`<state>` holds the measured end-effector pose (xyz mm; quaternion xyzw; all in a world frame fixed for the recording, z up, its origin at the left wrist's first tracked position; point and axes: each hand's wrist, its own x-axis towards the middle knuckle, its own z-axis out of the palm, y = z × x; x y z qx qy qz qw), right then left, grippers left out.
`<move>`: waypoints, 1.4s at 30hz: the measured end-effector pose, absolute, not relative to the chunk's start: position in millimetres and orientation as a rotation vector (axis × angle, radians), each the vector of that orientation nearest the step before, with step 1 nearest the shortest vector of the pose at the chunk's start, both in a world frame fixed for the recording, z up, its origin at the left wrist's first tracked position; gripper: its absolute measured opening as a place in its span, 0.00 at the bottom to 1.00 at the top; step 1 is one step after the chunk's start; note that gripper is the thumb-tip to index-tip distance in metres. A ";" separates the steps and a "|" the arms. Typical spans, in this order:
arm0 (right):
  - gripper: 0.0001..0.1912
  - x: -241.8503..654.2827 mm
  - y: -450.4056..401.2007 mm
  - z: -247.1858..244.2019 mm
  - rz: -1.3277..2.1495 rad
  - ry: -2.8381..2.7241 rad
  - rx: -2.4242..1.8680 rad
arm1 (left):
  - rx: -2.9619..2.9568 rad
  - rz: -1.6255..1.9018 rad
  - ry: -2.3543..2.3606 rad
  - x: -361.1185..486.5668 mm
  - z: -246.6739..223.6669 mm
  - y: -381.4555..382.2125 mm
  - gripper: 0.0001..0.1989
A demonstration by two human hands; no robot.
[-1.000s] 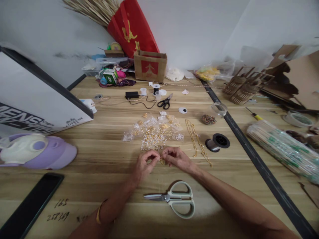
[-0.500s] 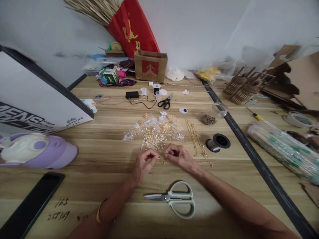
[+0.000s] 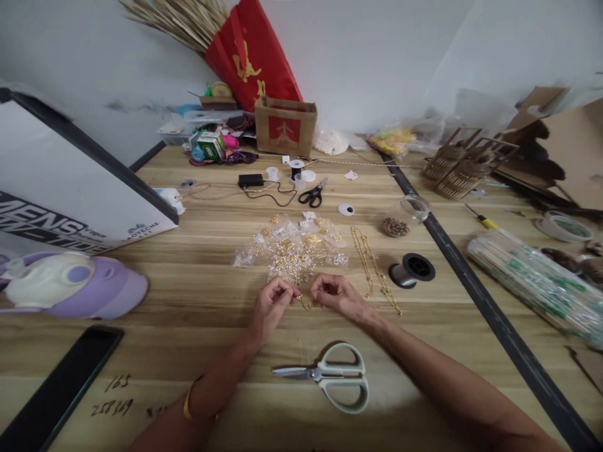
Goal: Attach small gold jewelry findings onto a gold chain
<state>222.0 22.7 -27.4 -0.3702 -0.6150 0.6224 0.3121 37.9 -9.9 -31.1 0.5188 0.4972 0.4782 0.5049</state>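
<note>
My left hand [image 3: 274, 303] is closed, thumb and forefinger pinching a short gold chain [image 3: 305, 303] that hangs to the right of the fingertips. Just across from it, my right hand [image 3: 335, 294] has its fingers curled together in a pinch; whatever they hold is too small to make out. A heap of clear and gold beads [image 3: 293, 263] lies right behind both hands. To the right are longer gold chains [image 3: 372, 260] stretched on the table. Pale-handled scissors [image 3: 330, 375] rest between my forearms, blades pointing left.
A wire spool [image 3: 414, 269] and a jar of small beads [image 3: 396, 226] stand at right. Black scissors [image 3: 313, 193] lie behind the heap. At left are a phone [image 3: 66, 383], a purple cap-shaped item [image 3: 94, 285] and a large box [image 3: 70, 176].
My left hand has shifted very slightly left, and the gold chain hangs a little more drawn out. My right hand stays almost where it was, still pinched.
</note>
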 end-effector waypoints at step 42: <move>0.18 209.4 16.2 -30.2 1.712 -1.414 -0.921 | 1.261 0.977 1.163 36.2 -43.8 -4.3 0.06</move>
